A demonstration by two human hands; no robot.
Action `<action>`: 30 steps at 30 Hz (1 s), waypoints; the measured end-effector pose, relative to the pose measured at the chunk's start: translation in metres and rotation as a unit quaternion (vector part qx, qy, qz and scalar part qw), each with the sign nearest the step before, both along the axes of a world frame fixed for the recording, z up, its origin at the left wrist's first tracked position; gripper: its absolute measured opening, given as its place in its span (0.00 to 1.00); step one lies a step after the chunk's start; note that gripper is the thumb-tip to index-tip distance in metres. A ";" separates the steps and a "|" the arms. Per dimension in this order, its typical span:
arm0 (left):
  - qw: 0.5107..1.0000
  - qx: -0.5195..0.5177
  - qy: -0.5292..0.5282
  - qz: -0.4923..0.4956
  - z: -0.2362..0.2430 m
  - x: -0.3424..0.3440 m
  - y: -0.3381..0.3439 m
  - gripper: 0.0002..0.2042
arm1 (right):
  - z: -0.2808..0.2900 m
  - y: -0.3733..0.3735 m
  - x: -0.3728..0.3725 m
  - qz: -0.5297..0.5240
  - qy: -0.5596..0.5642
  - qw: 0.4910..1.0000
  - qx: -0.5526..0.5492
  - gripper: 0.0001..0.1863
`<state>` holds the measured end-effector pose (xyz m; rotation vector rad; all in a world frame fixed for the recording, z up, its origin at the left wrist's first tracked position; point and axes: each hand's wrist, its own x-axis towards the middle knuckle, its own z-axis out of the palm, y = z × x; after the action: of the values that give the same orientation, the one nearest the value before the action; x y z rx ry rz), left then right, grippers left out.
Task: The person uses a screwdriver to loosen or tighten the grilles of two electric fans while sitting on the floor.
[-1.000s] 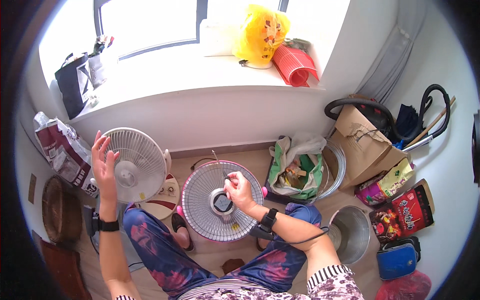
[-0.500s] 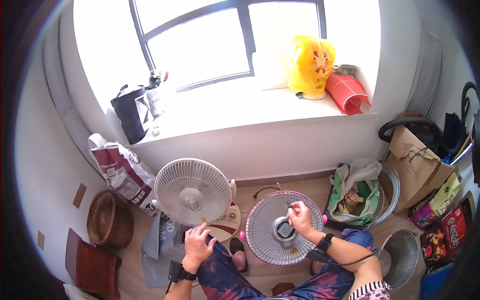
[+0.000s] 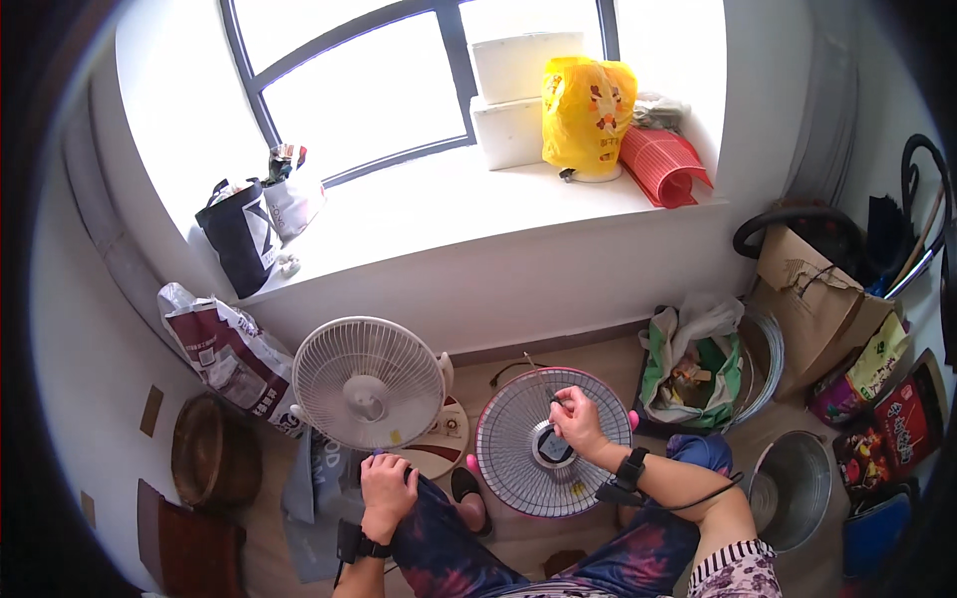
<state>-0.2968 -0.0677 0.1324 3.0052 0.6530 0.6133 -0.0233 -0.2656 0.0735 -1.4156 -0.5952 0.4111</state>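
A round fan-shaped appliance with a pink rim and wire grille (image 3: 513, 478) tilts up between my knees, a dark disc (image 3: 553, 447) at its centre. Above that disc, my right hand (image 3: 580, 424) pinches a small dark thing (image 3: 555, 401); its kind is too small to tell. My left hand (image 3: 387, 490) rests on my left knee, fingers bent over it and apparently empty. Just beyond that hand stands a white fan-shaped appliance (image 3: 367, 399) on a round cream base (image 3: 449, 431).
Left: a woven basket (image 3: 189, 448), a brown wooden piece (image 3: 194, 543) and a maroon-white sack (image 3: 234, 349). Right: a green-white bag (image 3: 698, 389), a metal bucket (image 3: 812, 508) and a cardboard box (image 3: 807, 289). A yellow bag (image 3: 588, 120) and red rolled mat (image 3: 668, 164) sit on the sill.
The whole view has shifted, with things appearing slightly further left and higher. My left hand's fingers have settled lower over the knee. My right hand stays pinched above the pink-rimmed appliance's centre.
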 end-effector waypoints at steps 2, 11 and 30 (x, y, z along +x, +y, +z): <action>1.000 0.003 -0.007 0.001 0.000 0.001 -0.001 0.07 | 0.000 -0.002 -0.001 -0.002 0.002 1.000 0.000 0.08; 1.000 -0.003 0.003 -0.003 -0.001 0.001 -0.004 0.08 | -0.002 -0.007 0.000 0.017 0.009 1.000 -0.018 0.09; 0.998 -0.053 -0.028 -0.018 0.008 0.000 -0.007 0.13 | 0.002 -0.010 -0.003 -0.012 -0.024 1.000 -0.012 0.09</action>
<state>-0.2970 -0.0752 0.1408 2.8849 0.6078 0.6378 -0.0265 -0.2759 0.0759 -1.4574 -0.6139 0.3661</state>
